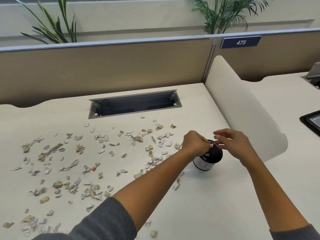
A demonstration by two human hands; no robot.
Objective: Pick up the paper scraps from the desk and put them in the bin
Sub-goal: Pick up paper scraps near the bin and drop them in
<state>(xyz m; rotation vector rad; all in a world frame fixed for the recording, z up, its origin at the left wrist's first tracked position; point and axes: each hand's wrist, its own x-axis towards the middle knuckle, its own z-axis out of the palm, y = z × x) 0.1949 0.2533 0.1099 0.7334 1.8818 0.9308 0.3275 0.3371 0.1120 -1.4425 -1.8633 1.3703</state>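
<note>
Several white and tan paper scraps [69, 166] lie scattered over the left and middle of the cream desk [225, 196]. A small white bin with a black lid [208, 159] stands at the desk's right side. My left hand [195, 143] hovers over the bin's left rim, fingers pinched on a few paper scraps right at the lid opening. My right hand [232, 141] is above the bin's right rim, fingers spread and slightly blurred, with nothing visible in it.
An open grey cable tray [134, 104] is sunk into the desk behind the scraps. A cream rounded divider [242, 108] stands right of the bin. A tan partition [103, 70] backs the desk. A dark tray [311, 121] sits on the neighbouring desk.
</note>
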